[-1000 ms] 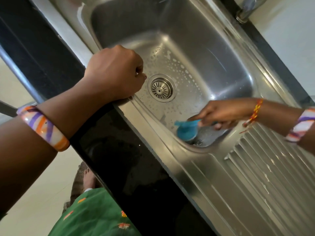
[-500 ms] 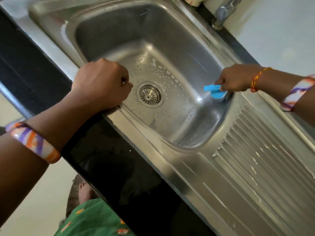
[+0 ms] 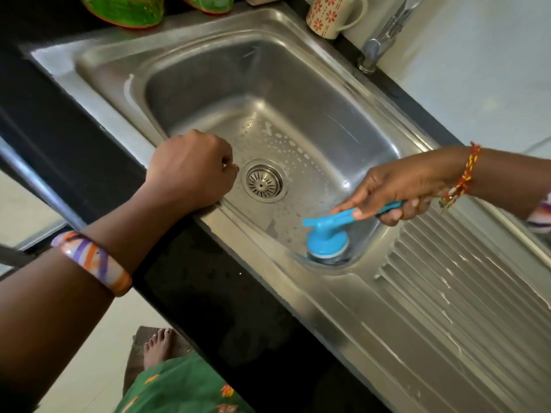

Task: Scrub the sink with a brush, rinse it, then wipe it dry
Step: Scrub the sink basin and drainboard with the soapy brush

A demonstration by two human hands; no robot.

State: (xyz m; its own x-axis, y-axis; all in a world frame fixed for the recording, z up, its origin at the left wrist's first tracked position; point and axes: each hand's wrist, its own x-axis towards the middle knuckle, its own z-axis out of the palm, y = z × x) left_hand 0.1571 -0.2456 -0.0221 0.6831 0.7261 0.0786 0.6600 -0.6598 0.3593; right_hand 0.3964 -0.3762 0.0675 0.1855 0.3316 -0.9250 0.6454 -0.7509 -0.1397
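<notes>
The steel sink fills the middle of the view, its floor dotted with soapy drops around the round drain strainer. My right hand grips the handle of a blue dish brush, forefinger stretched along it. The brush's round head presses into the basin's near right corner. My left hand is a closed fist resting on the sink's front rim, just left of the drain, with nothing visible in it.
The ribbed steel drainboard runs to the right. A tap stands at the back right, a flowered mug beside it. Green pots sit behind the sink. Black counter borders the front.
The brush has swept from the basin's right wall down into the near right corner. My left fist has stayed on the front rim. The camera has tilted, showing more of the back.
</notes>
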